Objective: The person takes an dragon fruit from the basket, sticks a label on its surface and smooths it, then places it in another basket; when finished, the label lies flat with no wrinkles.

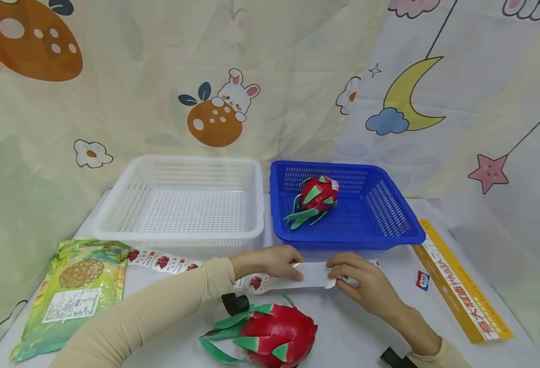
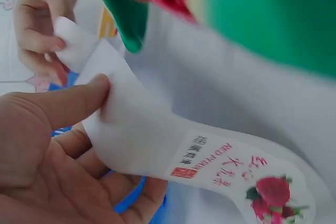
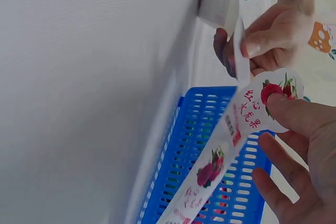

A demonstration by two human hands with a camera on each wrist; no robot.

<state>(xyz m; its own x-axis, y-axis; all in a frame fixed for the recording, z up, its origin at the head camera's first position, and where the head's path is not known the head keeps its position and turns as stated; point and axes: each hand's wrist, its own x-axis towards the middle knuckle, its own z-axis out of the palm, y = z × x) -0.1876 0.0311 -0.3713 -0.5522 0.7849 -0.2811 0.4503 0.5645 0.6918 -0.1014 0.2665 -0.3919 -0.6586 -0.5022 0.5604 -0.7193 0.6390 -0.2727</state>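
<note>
A white label strip [image 1: 309, 275], printed with dragon fruit pictures, stretches between both hands above the table. My left hand [image 1: 274, 261] pinches a blank stretch of its backing between thumb and fingers. In the right wrist view my right hand [image 3: 310, 156] pinches a sticker [image 3: 253, 109] whose end stands out from the strip; whether it is fully loose, I cannot tell. Another printed label [image 2: 270, 190] sits farther along the strip in the left wrist view. Nearest me lies a red dragon fruit [image 1: 286, 332] with green scales, close below the hands and touched by neither.
Behind the hands stand a white basket [image 1: 178, 236] and a blue basket [image 1: 343, 245]. The blue one holds another dragon fruit [image 1: 316, 197] bearing a white label. A green bag [image 1: 79, 273] lies left; a long yellow box [image 1: 465, 286] and a small red-blue packet [image 1: 422, 280] lie right.
</note>
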